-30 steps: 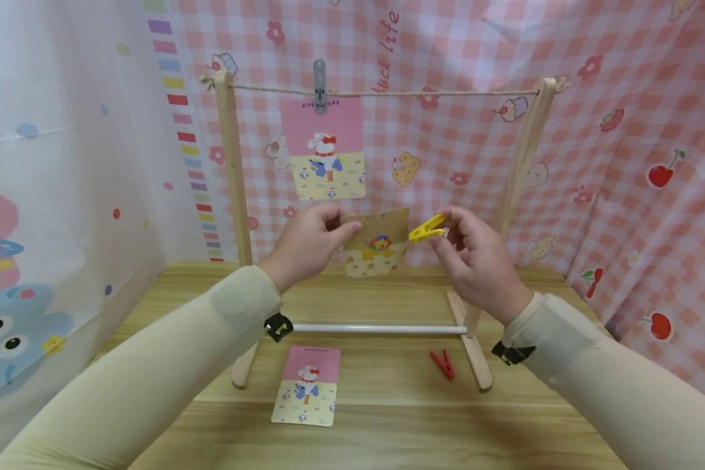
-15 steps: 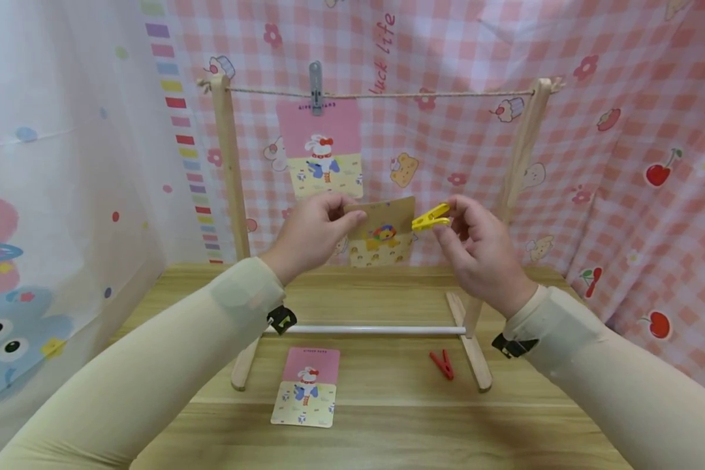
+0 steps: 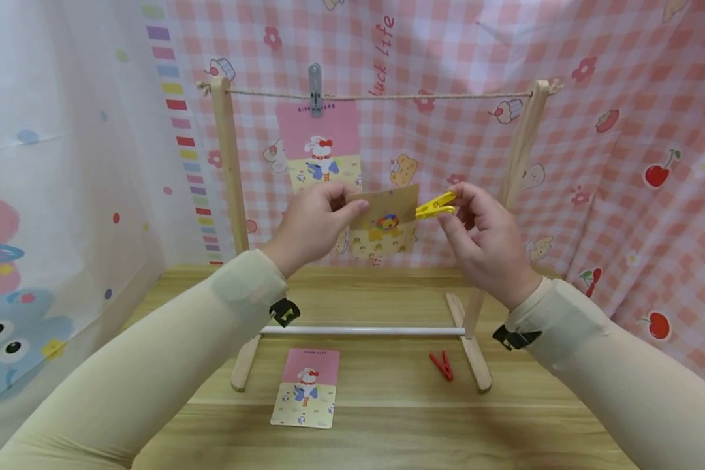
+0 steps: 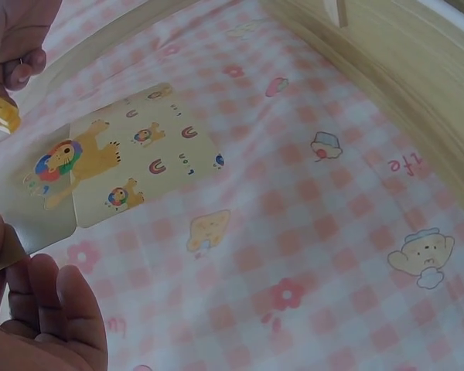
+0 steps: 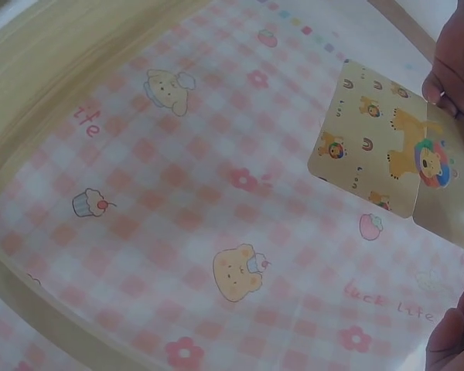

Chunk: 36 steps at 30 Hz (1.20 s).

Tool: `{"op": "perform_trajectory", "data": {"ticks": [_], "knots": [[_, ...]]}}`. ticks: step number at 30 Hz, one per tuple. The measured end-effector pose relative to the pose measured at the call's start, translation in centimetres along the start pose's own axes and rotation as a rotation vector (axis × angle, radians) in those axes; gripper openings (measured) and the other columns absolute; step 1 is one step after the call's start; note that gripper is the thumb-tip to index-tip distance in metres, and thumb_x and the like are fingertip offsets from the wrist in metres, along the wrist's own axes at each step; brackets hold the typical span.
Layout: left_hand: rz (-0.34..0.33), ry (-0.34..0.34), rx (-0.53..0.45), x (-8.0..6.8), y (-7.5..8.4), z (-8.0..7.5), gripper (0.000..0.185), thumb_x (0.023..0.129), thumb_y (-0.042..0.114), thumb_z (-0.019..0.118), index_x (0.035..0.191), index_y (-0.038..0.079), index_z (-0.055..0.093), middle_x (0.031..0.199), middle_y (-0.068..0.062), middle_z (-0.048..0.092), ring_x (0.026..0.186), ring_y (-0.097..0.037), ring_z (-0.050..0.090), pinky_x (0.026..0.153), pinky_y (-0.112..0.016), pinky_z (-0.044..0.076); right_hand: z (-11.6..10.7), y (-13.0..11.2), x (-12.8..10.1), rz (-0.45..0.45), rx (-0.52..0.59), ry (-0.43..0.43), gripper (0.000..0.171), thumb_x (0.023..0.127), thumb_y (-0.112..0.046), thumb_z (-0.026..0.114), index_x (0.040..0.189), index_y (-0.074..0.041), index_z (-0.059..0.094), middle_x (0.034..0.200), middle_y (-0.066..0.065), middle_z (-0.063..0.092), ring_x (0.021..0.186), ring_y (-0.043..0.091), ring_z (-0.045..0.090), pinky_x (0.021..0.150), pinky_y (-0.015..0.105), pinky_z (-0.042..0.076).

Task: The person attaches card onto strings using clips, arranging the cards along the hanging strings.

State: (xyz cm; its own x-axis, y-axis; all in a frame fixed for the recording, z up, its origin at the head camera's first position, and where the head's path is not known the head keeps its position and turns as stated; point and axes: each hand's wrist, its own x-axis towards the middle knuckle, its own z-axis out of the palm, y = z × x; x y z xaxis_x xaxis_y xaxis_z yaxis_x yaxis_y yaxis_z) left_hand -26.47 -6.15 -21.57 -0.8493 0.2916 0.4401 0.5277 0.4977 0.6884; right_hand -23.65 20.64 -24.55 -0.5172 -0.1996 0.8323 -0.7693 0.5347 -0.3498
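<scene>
Lion card [image 3: 384,228] is hanging lower than the rope [image 3: 446,96], left hand [image 3: 314,225] pinching its corner, right hand [image 3: 489,240] pinching a yellow clothespin [image 3: 425,211]. Card looks light, kinda stiff; I'd grab edges.

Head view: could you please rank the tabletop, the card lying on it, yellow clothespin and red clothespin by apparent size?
Tabletop
Card lying on it
Yellow clothespin and red clothespin: unranked, since nearness may mislead.
</scene>
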Motion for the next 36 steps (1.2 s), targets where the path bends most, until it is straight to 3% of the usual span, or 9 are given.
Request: {"op": "perform_trajectory", "data": {"ticks": [7,11,24,36], "knots": [[0.003,0.028,0.038,0.4,0.8,-0.3,0.023,0.105,0.034,0.066,0.093,0.015,0.069,0.081,-0.003,0.060,0.071,-0.018,0.047,0.061,-0.029,0.040,-0.3,-0.3,0.7,0.003,-0.005,0.005,0.027,0.104,-0.003,0.062,0.128,0.008,0.060,0.091,0.012,0.063,0.079,0.011,0.049,0.071,0.017,0.041],[0.005,0.040,0.049,0.6,1.2,-0.4,0.024,0.105,0.036,0.066,0.093,0.015,0.068,0.082,-0.002,0.061,0.072,-0.018,0.048,0.063,-0.030,0.041,-0.5,-0.4,1.1,-0.007,0.005,0.012,0.022,0.104,-0.004,0.062,0.124,0.006,0.061,0.090,0.010,0.062,0.077,0.012,0.048,0.069,0.020,0.039],[0.024,0.077,0.035,1.1,2.5,-0.9,0.027,0.105,0.035,0.066,0.089,0.013,0.065,0.077,-0.003,0.056,0.069,-0.017,0.045,0.061,-0.028,0.037,-0.8,-0.7,2.1,-0.037,-0.018,0.047,0.023,0.103,-0.003,0.063,0.124,0.007,0.061,0.094,0.011,0.066,0.078,0.009,0.050,0.071,0.018,0.041],[0.029,0.092,0.067,1.8,3.3,-1.4,0.025,0.105,0.037,0.065,0.100,0.013,0.072,0.084,-0.004,0.063,0.072,-0.018,0.048,0.063,-0.028,0.041,-1.1,-1.3,3.1,-0.040,-0.032,0.054,0.020,0.105,-0.007,0.062,0.122,0.005,0.062,0.094,0.010,0.066,0.075,0.011,0.047,0.066,0.021,0.038]]}}
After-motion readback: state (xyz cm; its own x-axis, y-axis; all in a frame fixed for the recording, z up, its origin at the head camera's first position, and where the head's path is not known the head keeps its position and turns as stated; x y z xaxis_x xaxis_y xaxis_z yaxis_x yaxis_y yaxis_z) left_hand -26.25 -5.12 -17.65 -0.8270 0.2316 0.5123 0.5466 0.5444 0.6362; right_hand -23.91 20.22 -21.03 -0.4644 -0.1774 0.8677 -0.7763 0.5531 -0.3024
